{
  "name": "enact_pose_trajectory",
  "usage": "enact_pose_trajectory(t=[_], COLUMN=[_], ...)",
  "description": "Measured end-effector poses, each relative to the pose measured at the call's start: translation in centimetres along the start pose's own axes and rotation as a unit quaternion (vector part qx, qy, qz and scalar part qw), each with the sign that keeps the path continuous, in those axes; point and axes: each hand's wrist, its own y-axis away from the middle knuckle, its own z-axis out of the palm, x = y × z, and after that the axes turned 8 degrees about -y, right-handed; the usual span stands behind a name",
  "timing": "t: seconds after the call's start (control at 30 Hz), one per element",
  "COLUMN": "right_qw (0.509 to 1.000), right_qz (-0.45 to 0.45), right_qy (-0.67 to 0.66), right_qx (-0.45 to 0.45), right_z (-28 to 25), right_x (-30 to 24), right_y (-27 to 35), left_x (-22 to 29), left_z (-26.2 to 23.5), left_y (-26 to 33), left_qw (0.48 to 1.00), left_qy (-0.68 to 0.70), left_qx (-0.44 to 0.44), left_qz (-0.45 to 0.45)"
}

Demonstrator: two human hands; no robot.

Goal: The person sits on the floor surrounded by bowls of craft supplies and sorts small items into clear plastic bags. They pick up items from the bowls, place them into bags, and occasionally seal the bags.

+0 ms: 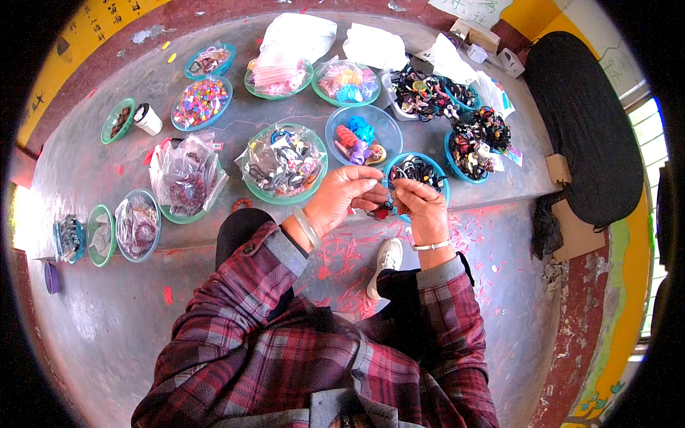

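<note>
My left hand [347, 197] and my right hand [424, 212] meet with fingertips pinched together, just in front of a blue bowl [444, 191]. Between them is a thin black strand, seemingly an elastic hair tie [388, 184], mostly covered by my fingers. Just below the fingertips hangs a small dark red piece [382, 212]; whether it belongs to the strand, I cannot tell. Several black hair ties [415, 170] lie in the blue bowl. Behind it, a clear blue bowl [391, 128] holds bright blue, orange and purple bundles.
Around me on the grey ledge stand a green bowl [261, 191] of bagged hair ties, a bowl of colourful beads [201, 102], and more bowls with black hair ties [477, 143]. A white cup [148, 120] stands left, white bags [298, 37] behind. Red scraps [342, 265] litter the floor.
</note>
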Motion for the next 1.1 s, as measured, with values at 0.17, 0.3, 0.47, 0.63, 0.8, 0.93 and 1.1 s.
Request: enact_pose_trajectory(t=[0.17,0.3,0.47,0.63,0.8,0.93,1.1], right_qw=[1.000,0.999,0.997,0.988,0.971,0.967,0.966], right_qz=[0.001,-0.011,-0.050,-0.119,-0.166,-0.173,-0.174], right_qy=[-0.002,-0.024,0.023,0.074,0.146,0.163,0.165], right_qx=[-0.008,-0.038,-0.053,-0.062,-0.089,-0.095,-0.098], right_z=[-0.2,-0.4,0.0,-0.1,-0.4,0.0,0.0], right_x=[0.2,0.4,0.1,0.2,0.6,0.3,0.4], right_y=[0.0,-0.2,0.0,-0.1,-0.3,-0.1,-0.1], left_x=[-0.1,0.0,-0.1,0.0,-0.7,-1.0,-1.4], left_z=[-0.1,-0.1,-0.5,-0.2,-0.3,-0.2,-0.7], left_y=[0.1,0.0,0.0,0.0,-0.5,-0.5,-0.9], left_qw=[1.000,1.000,0.999,0.997,0.998,0.994,0.992], left_qy=[0.008,0.018,0.019,0.045,-0.045,-0.101,-0.121], left_qx=[0.005,0.002,-0.014,-0.044,-0.014,0.011,0.016], left_qz=[0.002,0.008,0.025,0.048,0.035,0.033,0.045])
